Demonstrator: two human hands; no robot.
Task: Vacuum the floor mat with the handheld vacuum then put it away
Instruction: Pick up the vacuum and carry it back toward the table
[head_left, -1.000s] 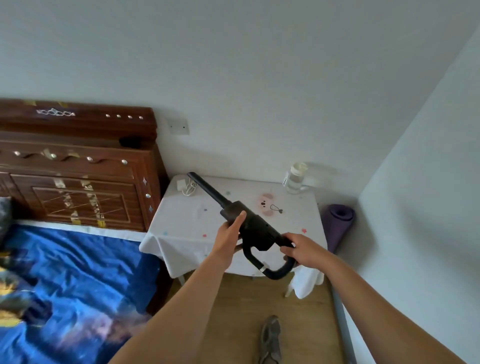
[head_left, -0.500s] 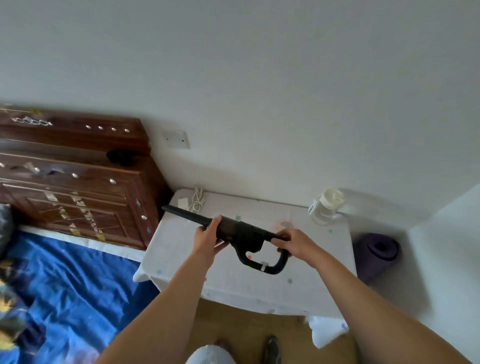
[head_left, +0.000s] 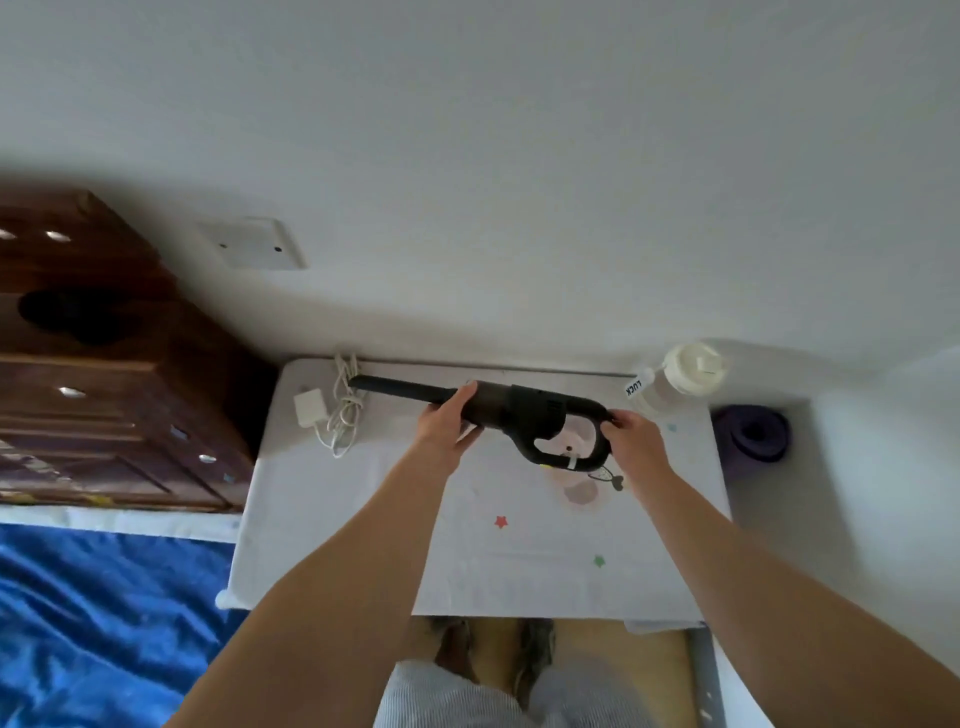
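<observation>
the handheld vacuum (head_left: 530, 410) is gripped over the counter (head_left: 363, 545): fingers of the left hand (head_left: 447, 423) are curled round its barrel, fingers of the right hand (head_left: 631, 439) round the handle's rear

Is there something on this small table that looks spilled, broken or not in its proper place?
Nothing stands out. The bottle seems upright at the back right; the charger with its coiled cable lies back left.
</observation>
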